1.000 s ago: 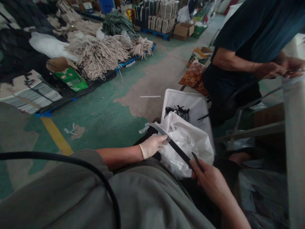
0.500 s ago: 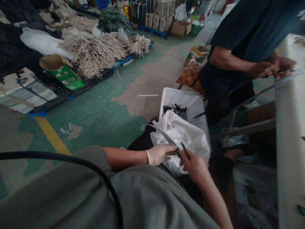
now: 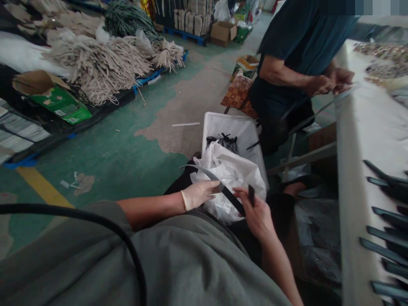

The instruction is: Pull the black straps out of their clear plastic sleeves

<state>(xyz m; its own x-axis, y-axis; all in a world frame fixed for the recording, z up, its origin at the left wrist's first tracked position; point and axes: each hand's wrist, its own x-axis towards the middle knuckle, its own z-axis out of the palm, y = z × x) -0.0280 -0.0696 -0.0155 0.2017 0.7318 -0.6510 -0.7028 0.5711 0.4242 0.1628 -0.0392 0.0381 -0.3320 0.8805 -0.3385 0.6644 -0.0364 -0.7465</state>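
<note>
**Strip held over the bin, more laid out on the tabletop**

While gripped at two places, a long black strip (image 3: 231, 197) spans the lap just above a white plastic bag (image 3: 234, 174). Left hand (image 3: 199, 194), gloved, pinched on the strip's upper part, where a pale curved end sticks out to the left; right hand (image 3: 255, 212), bare, clenched on the lower end, a short dark tip (image 3: 251, 195) poking up between the fingers. Behind the bag, a white bin (image 3: 236, 127) with a tangle of black scraps (image 3: 223, 141) inside. To the right, a row of dark strips (image 3: 385, 212) already laid on the tabletop (image 3: 360, 140). Judging from that, well under way: several pieces seemingly finished, this one in hand. Further along, a co-worker's hands (image 3: 328, 81) busy at the tabletop's edge.
</note>
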